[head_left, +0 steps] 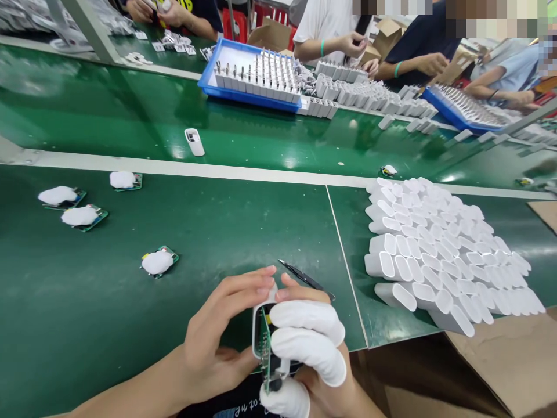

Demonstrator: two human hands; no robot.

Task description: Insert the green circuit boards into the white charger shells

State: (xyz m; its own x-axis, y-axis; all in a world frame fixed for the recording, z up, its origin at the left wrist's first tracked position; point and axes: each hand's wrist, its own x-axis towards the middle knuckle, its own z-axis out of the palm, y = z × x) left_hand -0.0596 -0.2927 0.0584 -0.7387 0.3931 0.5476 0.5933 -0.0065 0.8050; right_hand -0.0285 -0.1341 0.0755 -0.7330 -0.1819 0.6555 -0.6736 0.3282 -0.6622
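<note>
My left hand (213, 331) is closed around a white plastic housing (256, 334) near the table's front edge. White finger cots cover some fingertips of my right hand (308, 348), which pinches a green circuit board (265, 354). The board stands on edge at the housing's open end, partly inside it; how deep is hidden by my fingers. Just beyond my right hand lie black tweezers (304, 276). To the left, a circuit board with a white blob on top (159, 261) rests on the green table, and several similar ones lie farther off.
Many white housings (435, 244) are stacked on their sides at the right, beside a cardboard box (505, 360). One white housing (194, 143) lies past the white rail (226, 171). Blue trays (256, 101) of parts stand at the back, where several people work.
</note>
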